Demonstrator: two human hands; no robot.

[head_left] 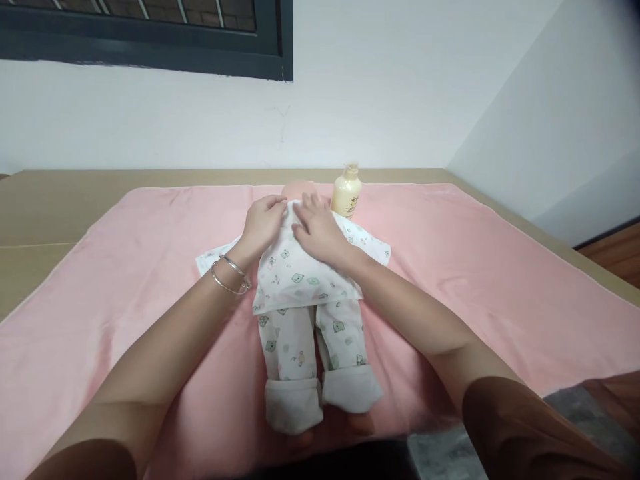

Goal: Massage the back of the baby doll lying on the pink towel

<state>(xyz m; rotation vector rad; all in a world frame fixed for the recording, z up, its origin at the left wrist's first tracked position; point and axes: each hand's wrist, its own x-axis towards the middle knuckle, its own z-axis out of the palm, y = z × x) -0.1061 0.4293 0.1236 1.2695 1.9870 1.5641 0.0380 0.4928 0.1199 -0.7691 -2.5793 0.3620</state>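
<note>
A baby doll (299,189) lies stretched out with its head away from me, dressed in a white printed shirt (300,277) and matching trousers (295,347) with rolled white cuffs. Only the top of its head and parts of its feet show bare. My left hand (264,223), with two silver bangles on its wrist, has its fingers closed at the left side of the shirt's neckline. Flat on the upper chest near the collar rests my right hand (320,230), fingers apart and slightly blurred. The shirt's sleeves spread out to both sides.
A pale yellow pump bottle (346,193) stands just right of the doll's head. Under everything lies a pink blanket (150,267) over a tan surface (45,207). Behind is a white wall (375,93) with a dark-framed barred window (200,50).
</note>
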